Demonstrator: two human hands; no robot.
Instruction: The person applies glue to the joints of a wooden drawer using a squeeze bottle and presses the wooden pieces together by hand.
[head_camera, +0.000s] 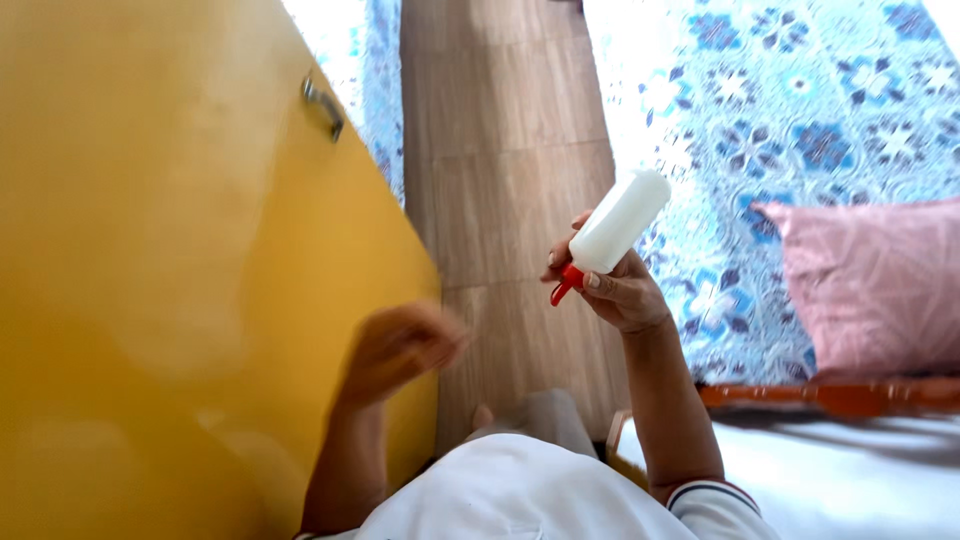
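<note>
Nearest, the left hand (400, 345) is blurred against the yellow cabinet door (180, 250), its fingers seemingly curled at the door's lower edge; whether it grips anything I cannot tell. Just to its right and slightly further out, well apart from it, the right hand (615, 290) is clamped around a white squeeze bottle (620, 222), which is tilted with its red nozzle (565, 284) pointing down and left, towards the door; the thumb lies across the neck. As I judge it, the work goes best if the right hand keeps the nozzle low and aimed at the panel, squeezing gently from the body of the bottle, while the left stays flat on the door so that it holds steady; a loose grip at the neck could let the bottle swing. Beyond both hands runs a wooden-look floor (510, 150); further left, a metal handle (324, 106) on the door; to the right, a blue patterned bedsheet (800, 110) and a pink pillow (880, 285).
</note>
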